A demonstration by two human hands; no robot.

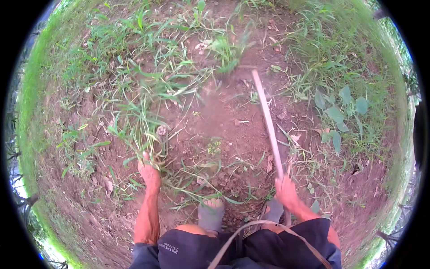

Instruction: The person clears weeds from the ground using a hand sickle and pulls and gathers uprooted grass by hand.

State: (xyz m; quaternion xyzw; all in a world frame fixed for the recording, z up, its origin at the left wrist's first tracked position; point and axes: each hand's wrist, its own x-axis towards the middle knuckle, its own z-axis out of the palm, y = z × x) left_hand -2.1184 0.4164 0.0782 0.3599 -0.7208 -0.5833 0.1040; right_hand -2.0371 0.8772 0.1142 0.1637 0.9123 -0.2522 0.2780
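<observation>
A clump of grass (pixel 145 127) is gripped at its base by the left hand (pixel 149 174), which is seen toward 8 o'clock from the middle of the view, with its fingers closed around the stems. The clump is spread upward toward 9 o'clock, its blades fanned out and slightly blurred.

The pole (pixel 267 119) is held by the right hand (pixel 286 190), toward 4 o'clock, with the fingers wrapped around it near its lower part. It is slanted up toward 1 o'clock, where its far end is seen close to a tuft (pixel 225 54) at 12 o'clock. What is fixed at that end is too blurred to be told.

Between the hands, bare reddish soil (pixel 219 116) is exposed, and a sprig (pixel 214 147) is seen near the middle. Loose grass is strewn at 6 o'clock, just beyond the left foot (pixel 211 214); the right foot (pixel 273 210) is placed at 5 o'clock, near the pole. A strap (pixel 286 229) is looped over the dark shorts (pixel 192 246). A broad-leaved plant (pixel 336 114) is seen toward 3 o'clock, well apart from both hands.
</observation>
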